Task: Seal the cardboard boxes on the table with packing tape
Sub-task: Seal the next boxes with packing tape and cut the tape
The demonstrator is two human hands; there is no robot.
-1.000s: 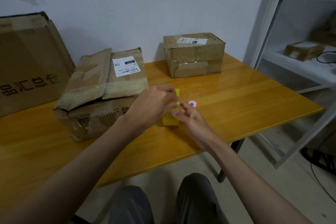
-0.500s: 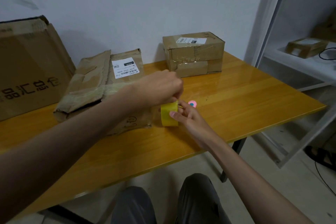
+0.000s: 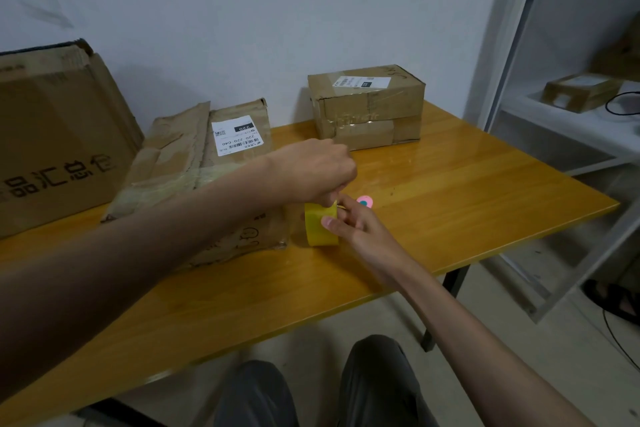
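Left hand (image 3: 311,172) hiding tape roll (image 3: 320,229) top

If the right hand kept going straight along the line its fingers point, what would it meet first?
The right hand, gripping the yellow tape roll, points up-left toward the left hand just above the roll. That hand would likely be met first, then the crumpled cardboard box behind it; depth is unclear.

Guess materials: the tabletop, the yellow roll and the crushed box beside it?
Tabletop: looks like wood or wood-look laminate under a glossy coat; grain lines and reflections show. Yellow roll: apparently translucent plastic packing tape, smooth and shiny. Crushed box: brown corrugated cardboard, matte and creased, with glossy clear tape strips and a white paper label.
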